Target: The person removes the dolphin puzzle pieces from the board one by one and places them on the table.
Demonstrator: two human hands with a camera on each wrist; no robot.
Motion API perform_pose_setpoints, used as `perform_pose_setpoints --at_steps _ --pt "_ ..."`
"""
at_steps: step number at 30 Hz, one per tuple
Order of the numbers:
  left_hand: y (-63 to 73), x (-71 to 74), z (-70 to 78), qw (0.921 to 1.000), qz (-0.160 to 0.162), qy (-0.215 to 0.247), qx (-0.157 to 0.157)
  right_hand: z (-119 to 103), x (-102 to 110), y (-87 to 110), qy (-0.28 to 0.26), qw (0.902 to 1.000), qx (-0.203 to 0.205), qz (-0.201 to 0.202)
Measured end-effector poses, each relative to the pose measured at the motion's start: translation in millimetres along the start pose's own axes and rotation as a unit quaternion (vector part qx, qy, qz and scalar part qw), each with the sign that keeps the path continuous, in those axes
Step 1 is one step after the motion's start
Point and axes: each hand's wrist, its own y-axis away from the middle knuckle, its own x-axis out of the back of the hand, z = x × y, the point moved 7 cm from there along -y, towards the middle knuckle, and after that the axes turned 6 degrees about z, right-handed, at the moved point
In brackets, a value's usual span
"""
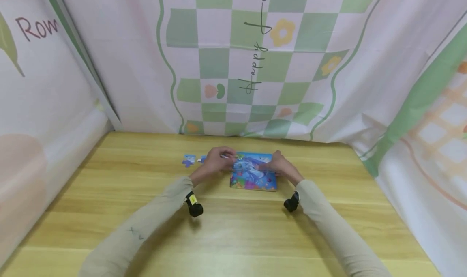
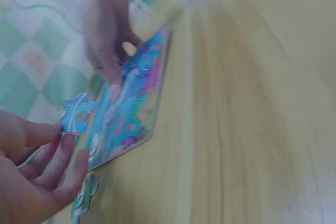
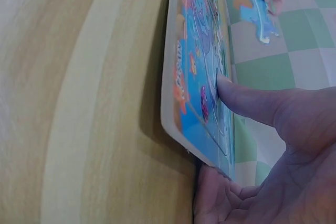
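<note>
From the head camera, a puzzle board lies flat on the wooden table near the far curtain, with the left hand at its left edge and the right hand resting on its right side; two loose pieces lie on the table just left of the board. In the left wrist view, the left hand's fingertips pinch a small blue puzzle piece held just above the board's edge, and another piece lies on the table below. In the right wrist view, the right thumb presses flat on the board's picture while the fingers lie under its near edge, so that corner stands slightly off the table. The piece looks light, thin and stiff, probably card, easy to bend at its tabs; a pinch across its body seems best.
</note>
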Motion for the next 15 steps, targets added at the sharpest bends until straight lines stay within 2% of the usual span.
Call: perform_pose_setpoints --at_steps 3,7,10,15 --pt "0.0 6.8 -7.1 0.9964 -0.004 0.055 0.064 1 1 -1.0 0.007 1.0000 0.001 0.002" --pt "1.9 18.4 -16.5 0.9806 -0.012 0.139 0.138 -1 1 -1.0 0.009 1.0000 0.002 -0.001" --pt "3.1 31.1 -22.5 0.9720 -0.012 0.175 0.157 -1 1 -0.3 0.001 1.0000 0.004 -0.004" --pt "7.7 49.2 -26.6 0.9697 -0.008 0.181 0.164 -1 0 1.0 -0.010 0.9999 0.007 -0.010"
